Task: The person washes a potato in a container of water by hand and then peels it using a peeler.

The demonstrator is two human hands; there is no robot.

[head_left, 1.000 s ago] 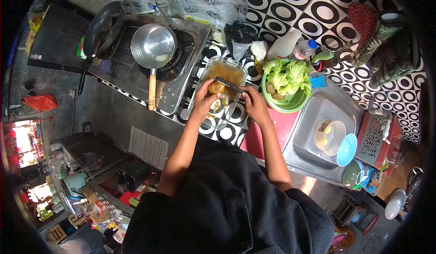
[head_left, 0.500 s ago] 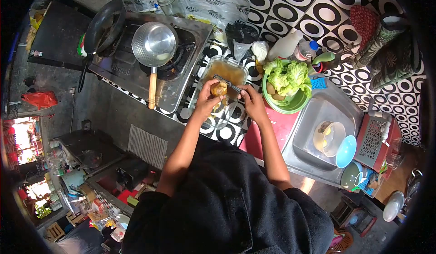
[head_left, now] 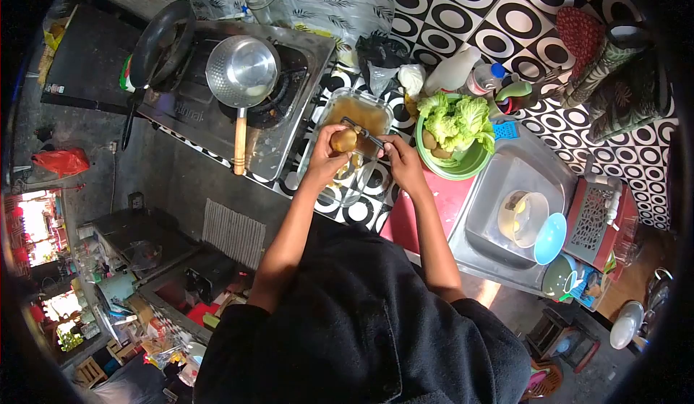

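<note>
My left hand (head_left: 325, 157) is closed around a brown potato (head_left: 343, 141), its fingers on the left side. Between thumb and fingers of my right hand (head_left: 401, 160) is the handle of a dark peeler (head_left: 367, 135). The peeler's head lies close to the potato's upper right; whether it touches cannot be made out. Below both hands stands a clear rectangular container (head_left: 392, 108) with brownish water, and a second clear tray (head_left: 352, 200) holding peelings sits nearer my body.
Left is a gas stove (head_left: 170, 108) with a saucepan (head_left: 242, 71) and a dark wok (head_left: 163, 43). Rightward are a green basin (head_left: 463, 173) with lettuce and potatoes, a red board (head_left: 434, 209), and a sink (head_left: 499, 165) holding a round container (head_left: 524, 220) and a blue bowl (head_left: 551, 239).
The potato has turned in my left hand and shows smooth brown skin. The peeler's head has shifted slightly up and away from the potato's face.
</note>
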